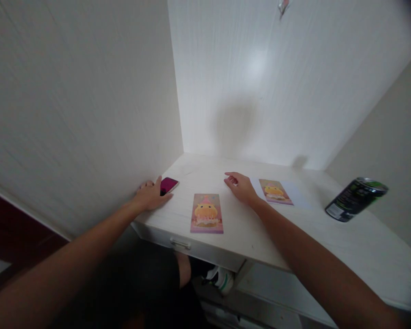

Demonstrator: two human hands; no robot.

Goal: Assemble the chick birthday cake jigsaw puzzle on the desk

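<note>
My left hand (150, 195) rests flat on the white desk (246, 228) near its left edge, fingers touching a phone (168, 185) with a dark red screen that lies by the wall. My right hand (240, 187) rests on the desk further right, fingers loosely curled, holding nothing. Between my hands lies a pink card (207, 213) with a yellow cartoon figure. A second, similar card (275, 191) lies just right of my right hand, on top of a white sheet (297, 192).
A dark drink can (355, 198) with green markings stands at the right of the desk. White walls close the desk in at the left and back. A drawer with a handle (180, 243) sits under the desk's front edge, above my legs.
</note>
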